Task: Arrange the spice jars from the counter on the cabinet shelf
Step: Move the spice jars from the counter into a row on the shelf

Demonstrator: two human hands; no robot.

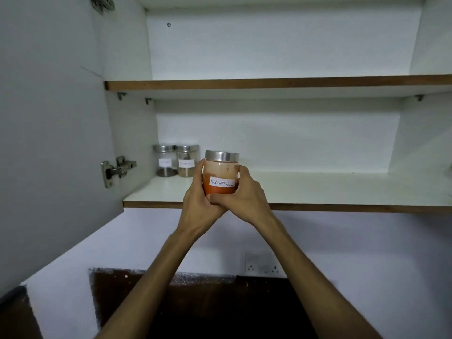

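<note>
A glass jar of red chilli powder [221, 171] with a steel lid and a handwritten white label is held upright in front of the lower cabinet shelf [330, 189]. My left hand [198, 204] wraps its left side and my right hand [244, 199] cups its right side and base. The jar hovers at the shelf's front edge. Two more steel-lidded glass jars stand side by side at the shelf's back left: a nearly clear one [165, 160] and one with brown spice [187, 160]. Both carry small white labels.
The open cabinet door [49, 143] with its metal hinge [117, 168] hangs at the left. An upper shelf [269, 83] sits above. Below are a white wall with a socket plate [263, 264] and a dark panel [195, 302].
</note>
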